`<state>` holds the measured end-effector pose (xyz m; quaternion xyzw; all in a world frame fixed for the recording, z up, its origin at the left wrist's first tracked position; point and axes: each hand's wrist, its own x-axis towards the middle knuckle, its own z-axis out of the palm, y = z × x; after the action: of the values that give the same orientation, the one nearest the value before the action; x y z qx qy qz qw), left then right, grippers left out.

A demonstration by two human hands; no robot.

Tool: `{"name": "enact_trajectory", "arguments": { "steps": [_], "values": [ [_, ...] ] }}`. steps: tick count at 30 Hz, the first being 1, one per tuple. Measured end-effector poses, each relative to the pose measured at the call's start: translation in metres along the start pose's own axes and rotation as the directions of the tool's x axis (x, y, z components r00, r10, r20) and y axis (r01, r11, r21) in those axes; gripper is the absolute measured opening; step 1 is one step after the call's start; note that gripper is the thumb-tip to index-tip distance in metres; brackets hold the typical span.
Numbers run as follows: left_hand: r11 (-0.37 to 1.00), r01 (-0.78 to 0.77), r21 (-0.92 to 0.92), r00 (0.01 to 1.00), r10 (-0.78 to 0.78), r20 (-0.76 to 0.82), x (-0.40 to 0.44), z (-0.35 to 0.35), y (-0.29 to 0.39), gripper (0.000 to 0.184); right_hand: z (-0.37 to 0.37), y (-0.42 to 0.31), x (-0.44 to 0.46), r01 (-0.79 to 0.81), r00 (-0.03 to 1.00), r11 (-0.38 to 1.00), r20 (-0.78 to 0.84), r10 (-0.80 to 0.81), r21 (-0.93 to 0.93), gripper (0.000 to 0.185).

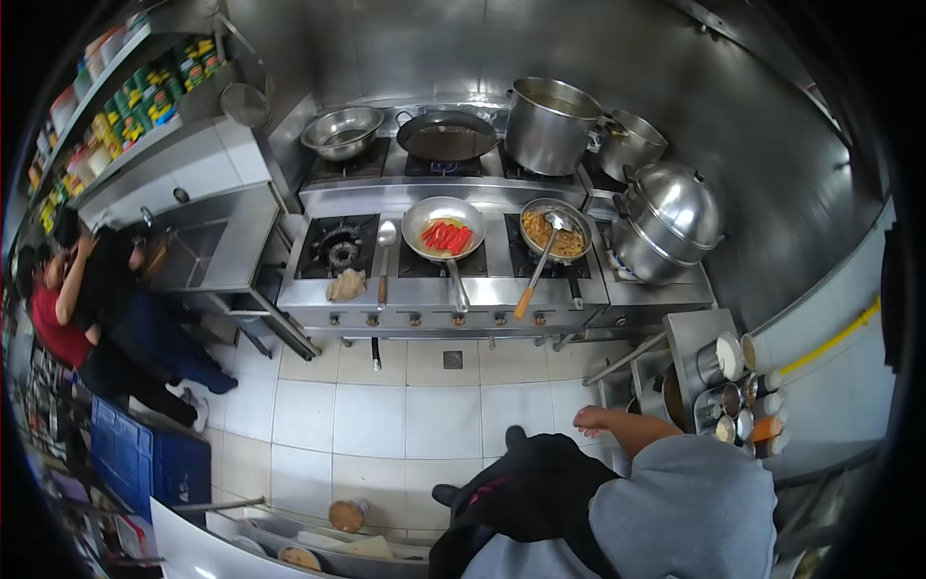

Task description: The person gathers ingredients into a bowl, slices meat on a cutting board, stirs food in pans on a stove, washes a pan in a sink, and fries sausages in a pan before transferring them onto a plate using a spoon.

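My right hand [590,421] hangs low over the tiled floor, beside the metal rack at the right. Its fingers are loosely apart, and I see nothing in them. My left hand is out of the picture. Ahead on the stove [415,318], a frying pan [435,214] holds red pepper pieces [447,236]. To its right, a second pan [569,214] contains brown chopped food, with a wooden-handled ladle [536,278] resting in it. Left of the frying pan lie a large metal spoon [385,253] and a crumpled cloth [346,285].
At the back burners stand a steel bowl [344,135], a dark wok [447,140] and tall pots [550,130]. A lidded steamer [667,224] is at the right. Seasoning containers [748,410] fill the right-hand rack. Two people [111,309] stand left near a blue crate [145,458].
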<state>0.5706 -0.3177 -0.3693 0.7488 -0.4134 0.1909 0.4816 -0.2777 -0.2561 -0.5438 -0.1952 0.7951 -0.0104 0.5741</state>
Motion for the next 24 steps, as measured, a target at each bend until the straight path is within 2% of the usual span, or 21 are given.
{"name": "enact_trajectory", "arguments": {
  "steps": [1,2,3,4,5,6,7,8,9,10,11,13,15,16,18,19,21,22,23,24],
  "values": [
    [0.986,-0.048,-0.161,0.985,0.073,0.155,-0.02,0.02,0.03,0.035,0.005,-0.002,0.0,0.007,0.998,1.0,0.058,-0.008,0.012,0.026],
    [0.936,-0.01,-0.353,0.91,0.155,0.384,-0.046,0.05,0.066,0.036,0.008,-0.006,0.001,-0.012,0.998,0.999,0.056,0.01,0.043,0.034],
    [0.883,0.068,-0.464,0.782,0.241,0.574,-0.072,0.085,0.112,0.037,0.006,-0.013,0.006,-0.015,0.998,0.998,0.061,0.011,0.058,0.034],
    [0.901,0.026,-0.432,0.629,0.322,0.708,-0.099,0.128,0.162,0.039,0.002,-0.022,0.011,-0.001,0.996,0.995,0.089,-0.008,0.102,0.037],
    [0.833,0.141,-0.535,0.525,0.396,0.754,-0.112,0.132,0.271,0.039,-0.002,-0.028,0.022,0.009,0.993,0.989,0.119,-0.027,0.147,0.039],
    [0.675,0.087,-0.733,0.468,0.622,0.628,-0.142,0.17,0.318,0.038,-0.008,-0.039,0.043,-0.04,0.992,0.971,0.125,0.011,0.236,0.041],
    [0.56,0.077,-0.825,0.403,0.739,0.54,-0.16,0.192,0.385,0.035,-0.016,-0.053,0.065,-0.09,0.99,0.942,0.136,0.048,0.323,0.043],
    [0.517,0.117,-0.848,0.307,0.793,0.526,-0.173,0.204,0.447,0.033,-0.027,-0.068,0.081,0.004,0.995,0.892,0.084,-0.047,0.453,0.041],
    [0.448,0.124,-0.885,0.283,0.839,0.465,-0.195,0.223,0.492,0.03,-0.034,-0.084,0.098,0.101,0.991,0.816,0.017,-0.134,0.57,0.04],
    [0.456,0.135,-0.88,0.199,0.857,0.475,-0.21,0.238,0.537,0.03,-0.037,-0.103,0.118,0.152,0.984,0.757,-0.024,-0.177,0.636,0.04],
    [0.457,0.104,-0.883,0.174,0.866,0.469,-0.232,0.259,0.569,0.032,-0.047,-0.13,0.141,0.213,0.972,0.686,-0.08,-0.221,0.696,0.041],
    [0.441,0.065,-0.895,0.146,0.883,0.445,-0.28,0.31,0.636,0.035,-0.055,-0.184,0.167,0.093,0.975,0.423,0.004,-0.222,0.901,0.042],
    [0.461,-0.268,-0.846,0.054,0.884,0.464,-0.324,0.35,0.677,0.051,-0.042,-0.217,0.27,-0.044,0.906,0.176,0.113,-0.407,0.983,0.045],
    [0.482,-0.293,-0.826,0.042,0.869,0.492,-0.357,0.372,0.686,0.051,-0.039,-0.242,0.287,-0.082,0.899,0.087,0.112,-0.423,0.993,0.045],
    [0.711,-0.194,-0.676,0.024,0.692,0.721,-0.412,0.413,0.686,0.064,-0.038,-0.266,0.287,-0.072,0.919,0.021,0.074,-0.387,0.997,0.046],
    [0.723,-0.211,-0.658,0.008,0.674,0.739,-0.415,0.419,0.695,0.064,-0.039,-0.267,0.284,-0.062,0.925,0.012,0.062,-0.376,0.998,0.047],
    [0.84,-0.227,-0.494,-0.356,0.4,0.844,-0.418,0.415,0.724,0.068,-0.045,-0.268,0.285,-0.03,0.926,0.013,0.032,-0.377,0.999,0.047],
    [0.781,-0.1,-0.616,-0.215,0.588,0.78,-0.431,0.42,0.707,0.062,-0.051,-0.273,0.287,0.001,0.923,0.012,0.004,-0.385,1.0,0.048],
    [0.766,-0.095,-0.636,-0.242,0.601,0.761,-0.427,0.414,0.708,0.062,-0.051,-0.276,0.285,0.042,0.916,0.008,-0.035,-0.399,0.999,0.048],
    [0.783,-0.056,-0.62,-0.217,0.597,0.773,-0.415,0.408,0.714,0.059,-0.052,-0.278,0.286,0.086,0.911,0.008,-0.075,-0.406,0.996,0.049]
  ]
}}
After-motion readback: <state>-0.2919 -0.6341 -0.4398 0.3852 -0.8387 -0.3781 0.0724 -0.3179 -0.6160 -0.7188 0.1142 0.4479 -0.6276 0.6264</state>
